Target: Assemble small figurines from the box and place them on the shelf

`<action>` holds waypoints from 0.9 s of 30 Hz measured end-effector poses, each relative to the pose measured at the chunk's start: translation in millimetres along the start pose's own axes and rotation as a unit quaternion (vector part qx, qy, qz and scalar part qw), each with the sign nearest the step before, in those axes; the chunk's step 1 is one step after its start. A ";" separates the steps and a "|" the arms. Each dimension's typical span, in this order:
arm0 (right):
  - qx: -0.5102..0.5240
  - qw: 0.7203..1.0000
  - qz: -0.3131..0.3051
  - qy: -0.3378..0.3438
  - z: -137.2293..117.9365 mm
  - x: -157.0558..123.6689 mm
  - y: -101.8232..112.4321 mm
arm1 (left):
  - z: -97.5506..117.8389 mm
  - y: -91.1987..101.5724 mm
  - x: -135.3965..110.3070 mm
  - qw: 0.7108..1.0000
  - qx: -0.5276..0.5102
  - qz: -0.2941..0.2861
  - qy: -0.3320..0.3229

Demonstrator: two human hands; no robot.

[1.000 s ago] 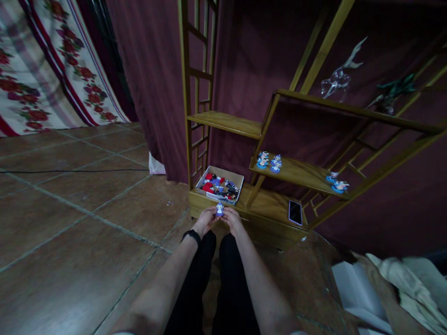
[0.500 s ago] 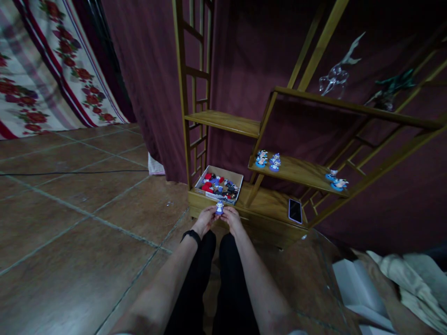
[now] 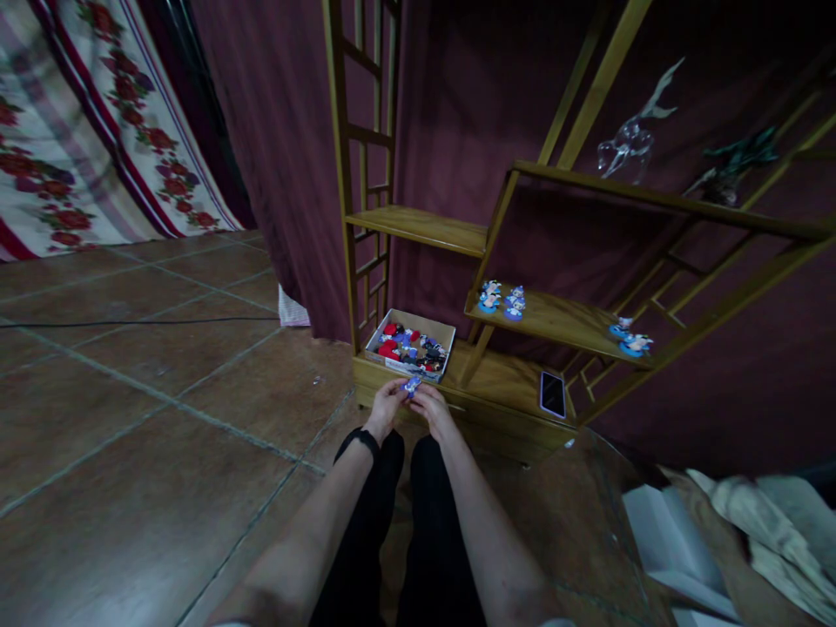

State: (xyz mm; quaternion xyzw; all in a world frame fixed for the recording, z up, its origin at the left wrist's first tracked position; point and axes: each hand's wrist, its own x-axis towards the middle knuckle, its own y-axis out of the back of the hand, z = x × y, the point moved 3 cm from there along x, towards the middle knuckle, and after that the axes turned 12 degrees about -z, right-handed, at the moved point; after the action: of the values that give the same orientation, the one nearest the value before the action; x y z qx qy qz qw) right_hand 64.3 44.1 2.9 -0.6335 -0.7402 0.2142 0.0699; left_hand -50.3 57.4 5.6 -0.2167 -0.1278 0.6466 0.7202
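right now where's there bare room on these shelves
Bare: left shelf between its posts; middle shelf between purple figurines and right-end blue pair; bottom ledge between box and phone. Crowded: box, middle shelf's left end.

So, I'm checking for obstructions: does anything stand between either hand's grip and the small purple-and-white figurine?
Nothing visible does. The left hand and right hand hold the small purple-and-white figurine from either side. The shallow rectangular box of colourful toys sits beyond it, not in between.
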 end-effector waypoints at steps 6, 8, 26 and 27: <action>-0.008 1.000 0.006 0.011 0.9 0.4 1.2 | 0.3 -4.6 -1.3 0.998 0.035 -0.043 -0.035; -0.008 1.000 0.009 0.011 1.5 0.4 1.4 | -1.5 -5.0 -0.3 0.997 0.048 -0.042 -0.044; -0.010 0.999 0.035 0.008 -0.3 -1.0 1.4 | 1.7 -5.6 -1.6 0.997 0.063 0.009 -0.031; -0.012 0.999 0.036 0.006 0.0 -0.7 1.6 | 1.4 -5.3 -1.4 0.997 0.064 0.014 -0.031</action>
State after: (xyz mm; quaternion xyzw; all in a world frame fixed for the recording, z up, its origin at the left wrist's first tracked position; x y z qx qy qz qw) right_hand 65.9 43.6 2.4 -0.6617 -0.7191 0.2040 0.0586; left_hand -46.5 55.9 9.5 -0.1517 -0.1052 0.6696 0.7194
